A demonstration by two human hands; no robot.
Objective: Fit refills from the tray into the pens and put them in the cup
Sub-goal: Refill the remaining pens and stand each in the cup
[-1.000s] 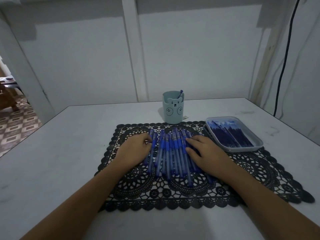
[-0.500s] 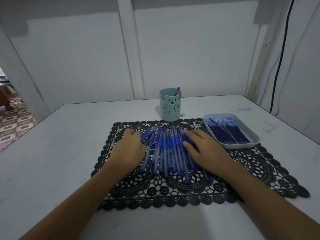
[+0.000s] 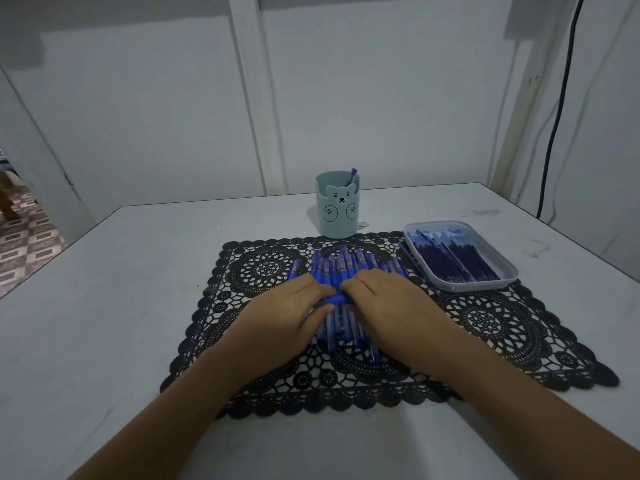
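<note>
Several blue pens (image 3: 341, 268) lie side by side on a black lace mat (image 3: 485, 323). Over them, my left hand (image 3: 280, 317) and my right hand (image 3: 388, 306) meet and together hold one blue pen (image 3: 335, 299) crosswise, each gripping an end. A pale blue bear cup (image 3: 337, 209) stands behind the mat with one pen tip showing above its rim. The clear tray (image 3: 509, 271) of dark blue refills sits at the right.
The white table (image 3: 121, 306) meets a white wall at the back. A black cable (image 3: 554, 133) hangs down the right wall. A patterned floor shows past the table's left edge.
Both hands have moved inward from the sides of the pen row and picked up one pen, now held crosswise between them. The camera view shifted slightly.
</note>
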